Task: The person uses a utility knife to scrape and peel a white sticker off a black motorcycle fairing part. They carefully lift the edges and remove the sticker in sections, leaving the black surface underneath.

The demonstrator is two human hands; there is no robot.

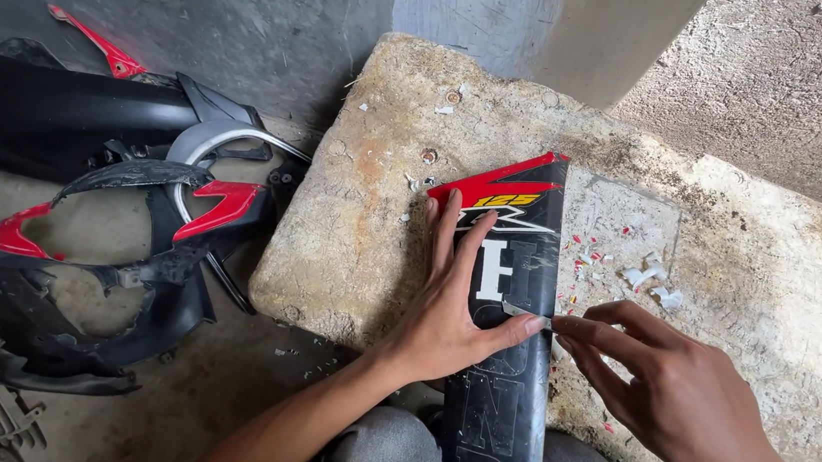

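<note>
The right hand [677, 387] pinches a small thin metal blade [526, 313] between thumb and forefinger, its tip laid against the face of a long black panel [508, 371]. It looks like a razor or cutter blade, though it is too small to tell for sure. The left hand [449, 310] lies flat on the same panel with its fingers spread and pointing away from the person, the thumb stretched out toward the blade so that it nearly meets the right forefinger.

The panel is a narrow plastic cover, black with white lettering and a red and yellow sticker [500, 191] at its far pointed end. It runs from the person's lap, across the near edge of a rough stone slab [362, 216], to about the slab's middle. Just right of the panel, small white and red scraps [643, 273] lie scattered on the slab.

Beyond the slab's left edge, on the concrete floor [246, 376], sits a heap of black and red motorbike body parts [97, 261]. A grey wall [252, 5] rises behind the slab's far edge.
</note>
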